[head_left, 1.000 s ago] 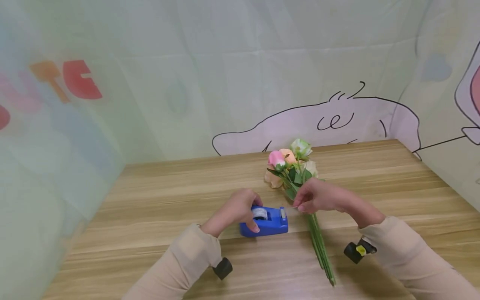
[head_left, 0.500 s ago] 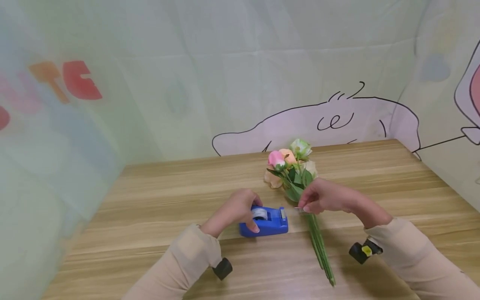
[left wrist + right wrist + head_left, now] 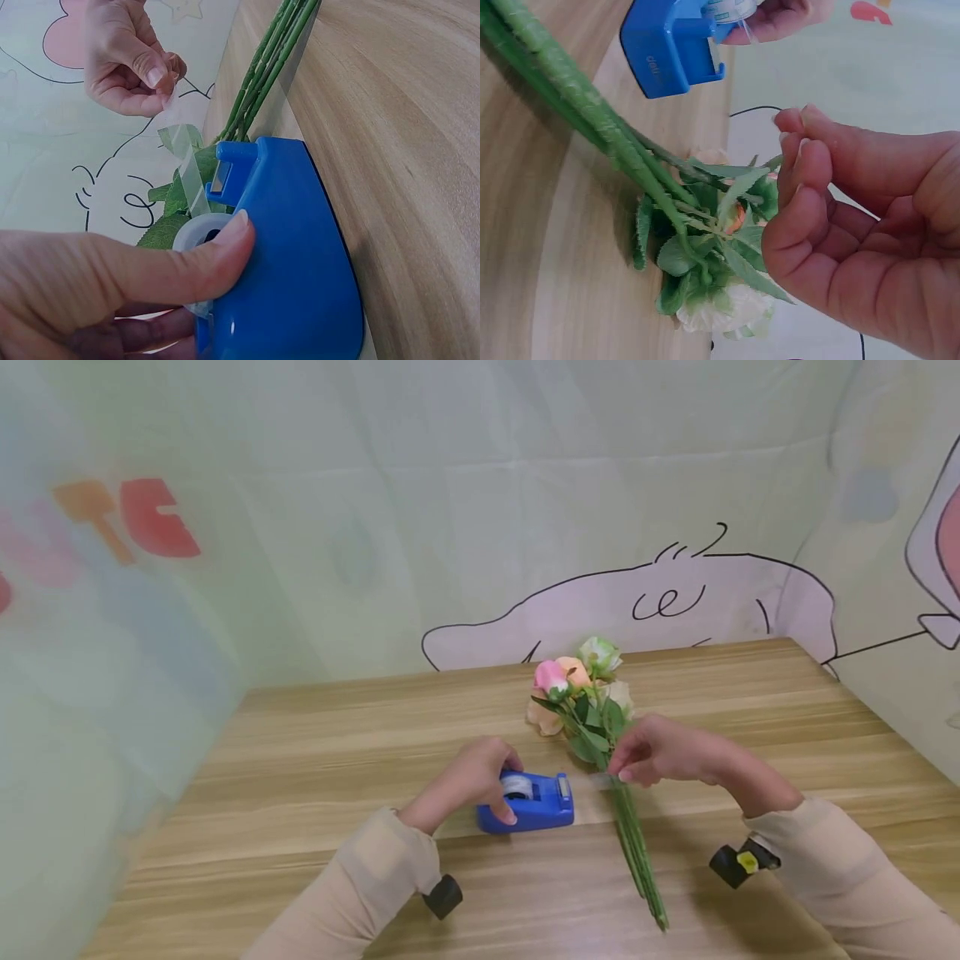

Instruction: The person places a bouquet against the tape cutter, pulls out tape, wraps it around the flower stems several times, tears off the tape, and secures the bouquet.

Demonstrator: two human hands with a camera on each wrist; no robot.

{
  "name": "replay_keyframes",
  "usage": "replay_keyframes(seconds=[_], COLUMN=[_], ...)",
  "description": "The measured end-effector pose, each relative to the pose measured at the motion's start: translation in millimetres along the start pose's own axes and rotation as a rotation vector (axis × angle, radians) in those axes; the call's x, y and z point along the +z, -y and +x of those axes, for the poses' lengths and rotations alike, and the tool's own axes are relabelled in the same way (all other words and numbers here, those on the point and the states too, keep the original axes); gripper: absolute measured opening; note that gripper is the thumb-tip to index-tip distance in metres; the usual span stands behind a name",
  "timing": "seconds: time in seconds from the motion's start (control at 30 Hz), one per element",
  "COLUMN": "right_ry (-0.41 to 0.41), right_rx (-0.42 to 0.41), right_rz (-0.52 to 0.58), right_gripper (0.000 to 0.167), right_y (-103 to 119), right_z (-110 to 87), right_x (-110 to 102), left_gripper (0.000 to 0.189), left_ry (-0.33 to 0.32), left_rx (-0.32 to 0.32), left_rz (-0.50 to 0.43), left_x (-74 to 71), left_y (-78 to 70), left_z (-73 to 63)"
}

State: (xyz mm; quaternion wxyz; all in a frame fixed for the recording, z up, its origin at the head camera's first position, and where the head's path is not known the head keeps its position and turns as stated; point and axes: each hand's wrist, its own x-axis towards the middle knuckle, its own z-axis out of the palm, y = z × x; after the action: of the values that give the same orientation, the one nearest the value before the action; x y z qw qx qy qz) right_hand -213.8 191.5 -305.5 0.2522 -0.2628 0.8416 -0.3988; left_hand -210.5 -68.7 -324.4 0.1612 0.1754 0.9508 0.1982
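A blue tape dispenser (image 3: 536, 817) stands on the table, its clear roll (image 3: 517, 787) seated inside. My left hand (image 3: 474, 777) grips it from behind, the thumb on the near side. Off to the right, my right hand (image 3: 667, 752) pinches the end of a strip of clear tape (image 3: 192, 176) between thumb and fingertips. In the left wrist view this strip runs from the roll past the cutter up to those fingertips. Under the right hand lies a bunch of artificial flowers (image 3: 551, 677), pink, peach, cream and pale green, with long green stems (image 3: 637, 856) toward me.
The wooden table (image 3: 337, 760) meets a printed cloth backdrop (image 3: 450, 527) at its far edge. The flower heads lie near that edge. Black wrist cameras (image 3: 442, 897) hang below both sleeves.
My right hand has moved a little to the right, away from the dispenser, and more tape shows between them. The left hand, dispenser and flowers have stayed in place.
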Motion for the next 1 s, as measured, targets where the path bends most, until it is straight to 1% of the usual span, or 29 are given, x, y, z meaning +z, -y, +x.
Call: replay_keyframes(seconds=[0.13, 0.33, 0.77, 1.0], right_ry=[0.007, 0.011, 0.014, 0.005], right_rx=[-0.004, -0.003, -0.021, -0.034], right_rz=[0.006, 0.009, 0.006, 0.049], right_gripper=[0.008, 0.009, 0.008, 0.010], right_y=[-1.2, -0.9, -3.8, -9.2], right_z=[-0.3, -0.4, -4.7, -12.3], right_x=[-0.6, -1.9, -5.6, -9.6], left_gripper=[0.057, 0.056, 0.056, 0.059], left_ry=[0.008, 0.016, 0.011, 0.006], left_rx=[-0.016, -0.035, -0.006, 0.001], left_rz=[0.002, -0.030, -0.016, -0.009], left_x=[-0.3, 0.8, 0.1, -0.2], left_y=[0.6, 0.1, -1.4, 0.6], left_z=[-0.1, 0.6, 1.3, 2.2])
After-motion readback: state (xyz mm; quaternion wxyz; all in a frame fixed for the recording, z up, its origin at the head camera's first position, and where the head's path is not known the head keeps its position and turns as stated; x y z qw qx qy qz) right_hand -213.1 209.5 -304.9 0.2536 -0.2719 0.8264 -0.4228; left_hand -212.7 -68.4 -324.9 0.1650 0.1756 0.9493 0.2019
